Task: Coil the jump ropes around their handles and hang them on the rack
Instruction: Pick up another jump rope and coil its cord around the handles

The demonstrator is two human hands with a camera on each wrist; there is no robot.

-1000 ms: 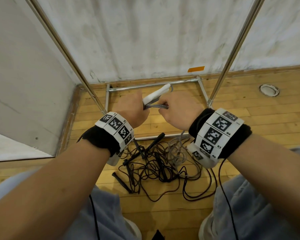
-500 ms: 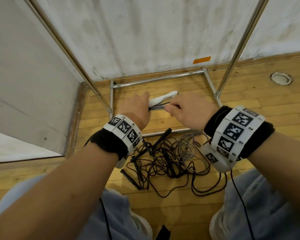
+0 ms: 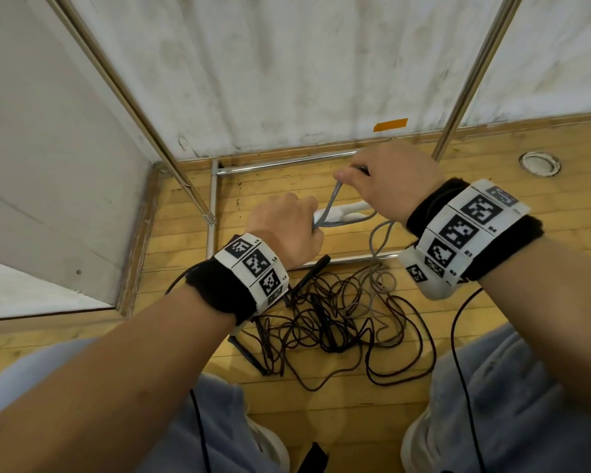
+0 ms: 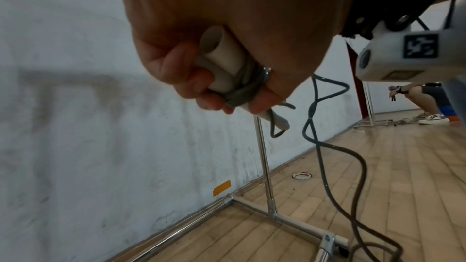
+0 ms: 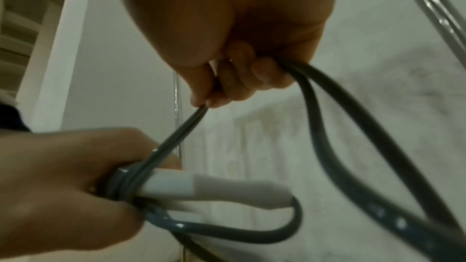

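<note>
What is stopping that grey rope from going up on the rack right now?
Nothing blocks the rack, but the grey rope isn't ready: few turns sit on the handles, and its loose end lies in the black ropes on the floor.

Scuffed white painted wall [image 3: 287,73] meets the light wooden plank floor [image 3: 543,233] at a wooden skirting. Orange tape strip [image 3: 390,124] low on wall. Round white floor socket [image 3: 539,163] near wall edge. Second crouching person [image 4: 426,95] far along floor.

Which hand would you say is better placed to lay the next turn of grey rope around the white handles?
Right hand, probably: it pinches the grey rope above the white handles, which the left hand grips.
</note>
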